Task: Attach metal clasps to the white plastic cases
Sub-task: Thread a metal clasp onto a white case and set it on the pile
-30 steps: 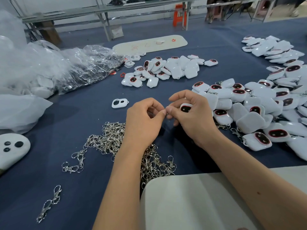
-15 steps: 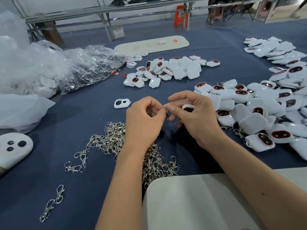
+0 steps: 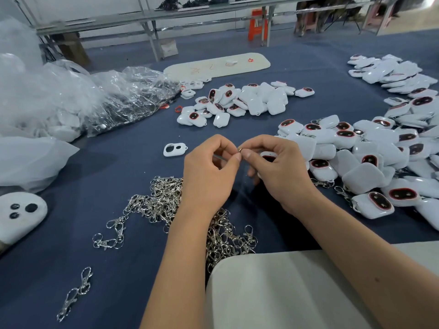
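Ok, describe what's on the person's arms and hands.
Nothing is worn: the left hand and right hand are bare, no gloves, rings or watch showing. Both forearms are uncovered, no sleeves in view. Fingernails are short and unpainted.

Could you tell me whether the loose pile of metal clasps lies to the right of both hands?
No, the pile of metal clasps lies on the blue cloth under and left of the left hand, while white cases lie right of the right hand.

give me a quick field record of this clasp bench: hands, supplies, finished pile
left hand: pinches small metal clasp ring
right hand: holds white plastic case, pinches same ring
loose silver clasp heap: under left forearm on blue cloth table
cases with clasps: piled right
empty white frame: left of the hands
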Demonstrator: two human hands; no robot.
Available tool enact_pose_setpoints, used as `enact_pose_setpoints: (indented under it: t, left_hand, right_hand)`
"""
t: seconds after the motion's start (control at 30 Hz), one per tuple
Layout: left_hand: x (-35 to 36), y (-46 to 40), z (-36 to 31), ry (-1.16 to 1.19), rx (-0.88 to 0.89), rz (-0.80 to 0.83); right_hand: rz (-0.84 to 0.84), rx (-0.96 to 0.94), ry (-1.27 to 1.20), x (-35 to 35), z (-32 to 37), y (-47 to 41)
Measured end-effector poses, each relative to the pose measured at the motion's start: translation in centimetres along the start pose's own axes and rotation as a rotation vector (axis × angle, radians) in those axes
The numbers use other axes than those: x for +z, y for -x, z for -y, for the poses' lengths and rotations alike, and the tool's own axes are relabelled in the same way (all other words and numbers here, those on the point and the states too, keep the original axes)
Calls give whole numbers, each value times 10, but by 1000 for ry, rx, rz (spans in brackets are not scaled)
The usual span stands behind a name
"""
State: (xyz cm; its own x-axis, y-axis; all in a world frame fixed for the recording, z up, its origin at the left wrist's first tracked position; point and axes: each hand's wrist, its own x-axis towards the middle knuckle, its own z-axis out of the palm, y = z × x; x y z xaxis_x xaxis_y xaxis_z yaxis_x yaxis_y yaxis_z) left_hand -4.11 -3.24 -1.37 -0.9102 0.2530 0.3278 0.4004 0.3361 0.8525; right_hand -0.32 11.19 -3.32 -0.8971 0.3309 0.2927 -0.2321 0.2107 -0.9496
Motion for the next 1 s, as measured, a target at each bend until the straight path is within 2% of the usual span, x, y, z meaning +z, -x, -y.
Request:
enact_pose_setpoints:
  t: [0.2,0.4,0.83,1.0]
  left_hand:
    - [-2,-1,-1,24,1,15]
    - [-4,-1,0,125,-75,60]
    - [-2,-1,4,133,-87,113]
    - [1,0,1,59,-49,94]
  right_hand:
    - [-24,-70,112,3,0,2]
    - [-46,-172,255,5,5,4]
    - [-49,-168,306,5,8,4]
    - [-56,-154,287,5,8,3]
